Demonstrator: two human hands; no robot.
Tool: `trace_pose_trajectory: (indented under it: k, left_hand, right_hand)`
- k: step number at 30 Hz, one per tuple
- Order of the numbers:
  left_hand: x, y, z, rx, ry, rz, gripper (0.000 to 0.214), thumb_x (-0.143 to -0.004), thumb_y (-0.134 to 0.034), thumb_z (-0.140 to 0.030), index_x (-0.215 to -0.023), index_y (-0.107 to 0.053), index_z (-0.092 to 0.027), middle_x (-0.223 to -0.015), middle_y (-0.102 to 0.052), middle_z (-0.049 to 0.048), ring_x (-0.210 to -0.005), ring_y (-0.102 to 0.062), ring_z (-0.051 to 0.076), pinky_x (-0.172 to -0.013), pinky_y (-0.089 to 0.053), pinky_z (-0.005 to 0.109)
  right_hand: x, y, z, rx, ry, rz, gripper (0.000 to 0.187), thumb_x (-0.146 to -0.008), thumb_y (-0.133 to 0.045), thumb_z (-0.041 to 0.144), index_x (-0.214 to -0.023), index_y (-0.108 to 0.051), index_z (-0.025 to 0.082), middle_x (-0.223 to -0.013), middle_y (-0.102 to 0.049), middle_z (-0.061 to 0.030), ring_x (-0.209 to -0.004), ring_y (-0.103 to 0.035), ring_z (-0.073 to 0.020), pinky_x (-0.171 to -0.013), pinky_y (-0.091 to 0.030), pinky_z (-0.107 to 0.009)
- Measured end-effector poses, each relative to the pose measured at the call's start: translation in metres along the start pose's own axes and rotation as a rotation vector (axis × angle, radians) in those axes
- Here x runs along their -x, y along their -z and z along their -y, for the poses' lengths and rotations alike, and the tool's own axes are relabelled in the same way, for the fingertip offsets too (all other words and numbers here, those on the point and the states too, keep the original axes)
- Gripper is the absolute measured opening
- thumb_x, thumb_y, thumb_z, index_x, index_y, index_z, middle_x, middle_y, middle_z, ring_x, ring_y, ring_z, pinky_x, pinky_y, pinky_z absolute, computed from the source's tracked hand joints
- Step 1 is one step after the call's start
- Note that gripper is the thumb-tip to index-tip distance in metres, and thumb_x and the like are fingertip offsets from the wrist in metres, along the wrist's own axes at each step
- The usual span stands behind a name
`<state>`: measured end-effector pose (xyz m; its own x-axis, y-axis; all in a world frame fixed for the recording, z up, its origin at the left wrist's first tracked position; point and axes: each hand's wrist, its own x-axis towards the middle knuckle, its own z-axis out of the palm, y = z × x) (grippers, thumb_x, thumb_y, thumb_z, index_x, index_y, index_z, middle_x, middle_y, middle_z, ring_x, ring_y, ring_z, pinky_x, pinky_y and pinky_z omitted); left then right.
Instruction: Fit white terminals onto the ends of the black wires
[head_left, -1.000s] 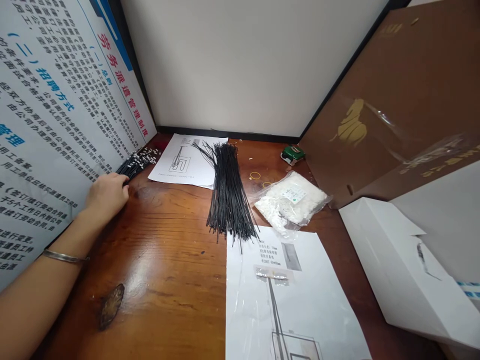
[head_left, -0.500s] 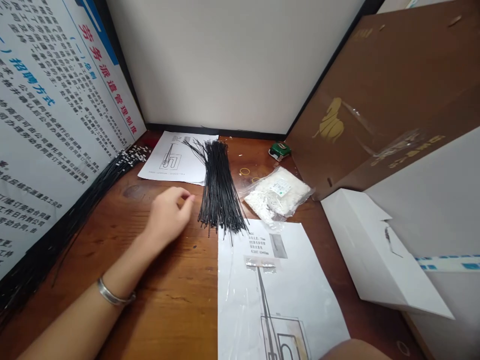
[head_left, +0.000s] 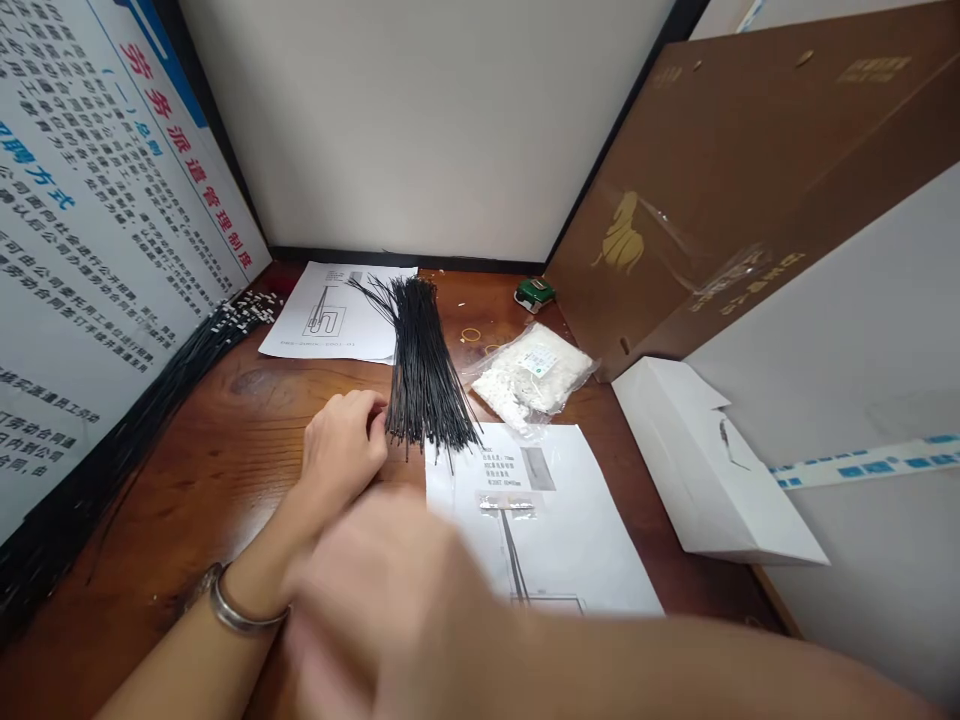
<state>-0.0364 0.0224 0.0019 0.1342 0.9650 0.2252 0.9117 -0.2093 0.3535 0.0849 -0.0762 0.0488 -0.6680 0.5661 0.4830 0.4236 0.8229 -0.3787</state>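
Note:
My left hand [head_left: 343,440] rests on the wooden table with its fingers curled in a pinch. Its fingertips are at the left edge of a bundle of black wires [head_left: 426,370]; whether a wire is between them does not show. A metal bracelet is round that wrist. My right hand [head_left: 386,590] reaches across the front of the view, smeared by motion, and hides part of the left forearm. What it holds, if anything, cannot be made out. Under the near ends of the wires lies a printed drawing sheet [head_left: 570,520] with a small part taped to it.
A second drawing sheet [head_left: 300,320] is at the back. Right of the wires are a plastic bag of white pieces [head_left: 536,370], a green tape measure [head_left: 535,293] and a rubber band [head_left: 470,335]. More black wires [head_left: 150,420] lie left. A brown box [head_left: 720,170] and white carton [head_left: 697,460] stand right.
My right hand has swung in from the lower right to the front of the left forearm. The left hand's fingertips are now at the wire bundle. The view has shifted slightly.

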Motion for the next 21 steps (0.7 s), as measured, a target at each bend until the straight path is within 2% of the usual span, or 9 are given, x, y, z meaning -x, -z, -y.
trace_pose_trajectory:
  k: [2, 4, 5, 7, 8, 9, 13, 18, 21]
  left_hand:
    - [0.0, -0.001, 0.003, -0.002, -0.032, 0.013, 0.014, -0.084, -0.051, -0.021, -0.09, -0.063, -0.022, -0.095, -0.071, 0.0073, -0.091, -0.059, 0.028, -0.075, -0.043, 0.039]
    - [0.0, -0.002, 0.004, 0.006, -0.042, 0.009, 0.014, -0.084, -0.05, -0.02, -0.088, -0.063, -0.021, -0.095, -0.07, 0.0075, -0.091, -0.058, 0.028, -0.078, -0.043, 0.04]
    - [0.0, -0.003, 0.005, 0.015, -0.04, 0.003, 0.015, -0.084, -0.05, -0.019, -0.088, -0.063, -0.021, -0.096, -0.07, 0.0071, -0.092, -0.058, 0.028, -0.078, -0.043, 0.04]
    - [-0.001, -0.002, 0.005, 0.029, -0.047, -0.008, 0.015, -0.084, -0.049, -0.018, -0.088, -0.063, -0.021, -0.096, -0.07, 0.0068, -0.091, -0.057, 0.028, -0.078, -0.042, 0.039]
    - [-0.001, -0.002, 0.006, 0.022, -0.062, -0.01, 0.015, -0.084, -0.049, -0.018, -0.088, -0.063, -0.021, -0.096, -0.07, 0.007, -0.091, -0.057, 0.028, -0.077, -0.042, 0.039]
    - [-0.001, -0.001, 0.006, 0.008, -0.086, -0.007, 0.015, -0.084, -0.049, -0.018, -0.088, -0.064, -0.021, -0.096, -0.07, 0.0071, -0.091, -0.057, 0.028, -0.077, -0.041, 0.04]
    - [-0.002, 0.002, 0.01, -0.007, -0.192, 0.017, 0.016, -0.084, -0.05, -0.018, -0.088, -0.064, -0.021, -0.092, -0.071, 0.0059, -0.089, -0.055, 0.027, -0.079, -0.039, 0.041]
    - [-0.005, 0.005, 0.016, 0.09, -0.318, 0.069, 0.013, -0.084, -0.052, -0.018, -0.089, -0.064, -0.02, -0.091, -0.07, 0.004, -0.086, -0.053, 0.023, -0.08, -0.038, 0.038]
    - [-0.006, 0.007, 0.015, 0.137, -0.385, 0.06, 0.008, -0.084, -0.056, -0.022, -0.087, -0.063, -0.018, -0.084, -0.068, 0.0038, -0.082, -0.051, 0.022, -0.077, -0.038, 0.037]
  right_hand:
    - [-0.029, 0.024, -0.067, 0.073, -0.309, -0.112, 0.032, -0.09, -0.044, 0.032, -0.112, -0.063, 0.018, -0.106, -0.067, -0.0083, -0.1, -0.059, -0.0226, -0.089, -0.047, -0.039]
    - [-0.049, 0.046, -0.14, 0.214, -0.522, -0.174, 0.045, -0.092, -0.041, 0.042, -0.128, -0.053, 0.017, -0.122, -0.063, -0.0118, -0.115, -0.054, -0.0276, -0.099, -0.042, -0.043]
    - [-0.055, 0.054, -0.173, 0.266, -0.598, -0.13, 0.053, -0.092, -0.04, 0.047, -0.134, -0.048, 0.017, -0.132, -0.057, -0.0127, -0.123, -0.049, -0.0304, -0.104, -0.038, -0.045]
    - [-0.058, 0.062, -0.228, 0.296, -0.735, 0.055, 0.062, -0.093, -0.035, 0.052, -0.143, -0.037, 0.015, -0.151, -0.038, -0.0119, -0.139, -0.032, -0.0311, -0.113, -0.027, -0.045]
    - [-0.057, 0.063, -0.249, 0.294, -0.808, 0.172, 0.067, -0.093, -0.033, 0.054, -0.147, -0.03, 0.015, -0.156, -0.027, -0.0105, -0.144, -0.022, -0.0303, -0.116, -0.021, -0.044]
    - [-0.056, 0.062, -0.265, 0.285, -0.844, 0.222, 0.07, -0.093, -0.032, 0.056, -0.148, -0.027, 0.015, -0.158, -0.021, -0.0115, -0.145, -0.017, -0.032, -0.117, -0.019, -0.046]
    - [-0.053, 0.051, -0.296, 0.257, -0.93, 0.351, 0.077, -0.092, -0.026, 0.063, -0.15, -0.024, 0.013, -0.158, -0.018, -0.016, -0.145, -0.016, -0.0368, -0.115, -0.017, -0.053]
    - [-0.054, 0.05, -0.299, 0.25, -0.984, 0.443, 0.083, -0.089, -0.021, 0.07, -0.15, -0.023, 0.016, -0.159, -0.013, -0.0127, -0.146, -0.013, -0.0352, -0.116, -0.015, -0.053]
    - [-0.057, 0.055, -0.296, 0.253, -1.005, 0.487, 0.096, -0.079, -0.029, 0.08, -0.151, -0.022, 0.017, -0.159, -0.011, -0.011, -0.145, -0.015, -0.0372, -0.116, -0.015, -0.053]
